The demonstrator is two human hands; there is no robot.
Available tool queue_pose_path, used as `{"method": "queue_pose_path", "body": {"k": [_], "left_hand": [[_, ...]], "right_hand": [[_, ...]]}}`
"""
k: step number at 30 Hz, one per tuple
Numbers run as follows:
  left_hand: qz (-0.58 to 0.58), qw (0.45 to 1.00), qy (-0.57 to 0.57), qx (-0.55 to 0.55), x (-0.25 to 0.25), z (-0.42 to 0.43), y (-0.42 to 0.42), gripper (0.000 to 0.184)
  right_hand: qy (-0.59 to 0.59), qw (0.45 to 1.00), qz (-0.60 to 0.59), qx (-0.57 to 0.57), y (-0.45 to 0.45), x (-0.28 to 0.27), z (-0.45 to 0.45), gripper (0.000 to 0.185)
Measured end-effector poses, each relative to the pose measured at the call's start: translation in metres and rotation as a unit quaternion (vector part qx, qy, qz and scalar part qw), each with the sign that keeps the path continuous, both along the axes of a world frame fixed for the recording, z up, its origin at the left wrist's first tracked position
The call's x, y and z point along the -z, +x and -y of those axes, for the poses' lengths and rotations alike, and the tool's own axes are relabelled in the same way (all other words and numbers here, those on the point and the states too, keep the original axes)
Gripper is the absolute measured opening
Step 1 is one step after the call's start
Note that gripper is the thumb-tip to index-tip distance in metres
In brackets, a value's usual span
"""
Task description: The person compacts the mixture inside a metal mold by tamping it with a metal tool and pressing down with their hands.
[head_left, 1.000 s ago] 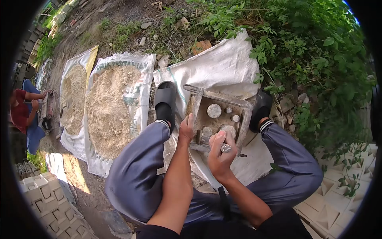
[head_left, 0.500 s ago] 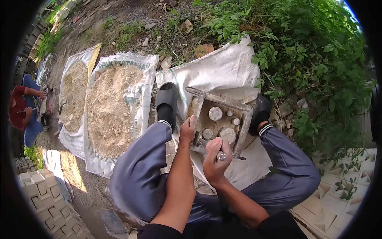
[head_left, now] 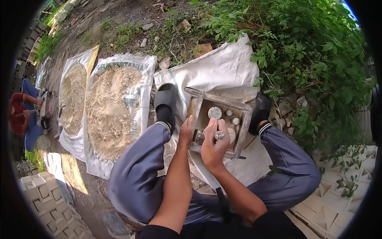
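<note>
A dusty, box-shaped mould [head_left: 246,133] stands on a white sack between my feet. Inside it are several round metal posts, among them a large one [head_left: 215,113] and a small one [head_left: 235,121]. My left hand [head_left: 186,130] is closed around the mould's left side, thumb pointing up; its fingers are partly hidden. Over the near part of the box, my right hand [head_left: 215,144] is wrapped around a metal rod-like tool [head_left: 219,135]. The tool's rounded end shows at the fist, while its other end is mostly hidden. My right hand partly covers the posts nearest me.
Left of my foot lies a sack heaped with pale sandy powder [head_left: 109,107], beside another powder-covered sack [head_left: 73,95]. A person [head_left: 24,111] sits at far left. Pale blocks [head_left: 47,199] are stacked at lower left, more [head_left: 338,191] at right. Green plants [head_left: 314,71] crowd the right.
My right hand has moved up and slightly left over the mould, and the tool has tilted with it. My left hand stays at the mould's left side.
</note>
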State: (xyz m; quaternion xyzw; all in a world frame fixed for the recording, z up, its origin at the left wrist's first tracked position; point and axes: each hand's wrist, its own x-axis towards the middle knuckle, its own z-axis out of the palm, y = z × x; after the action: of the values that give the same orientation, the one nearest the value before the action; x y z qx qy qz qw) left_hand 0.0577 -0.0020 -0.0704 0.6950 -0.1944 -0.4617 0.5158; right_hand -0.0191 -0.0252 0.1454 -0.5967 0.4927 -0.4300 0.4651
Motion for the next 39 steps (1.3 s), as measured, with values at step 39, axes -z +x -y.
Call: {"method": "queue_pose_path", "body": {"k": [39], "left_hand": [[0.161,0.986,0.024,-0.020,-0.034,0.006,-0.005,0.056]], "right_hand": [[-0.079,0.990,-0.051,-0.109,0.012,-0.022,0.107,0.031]]}}
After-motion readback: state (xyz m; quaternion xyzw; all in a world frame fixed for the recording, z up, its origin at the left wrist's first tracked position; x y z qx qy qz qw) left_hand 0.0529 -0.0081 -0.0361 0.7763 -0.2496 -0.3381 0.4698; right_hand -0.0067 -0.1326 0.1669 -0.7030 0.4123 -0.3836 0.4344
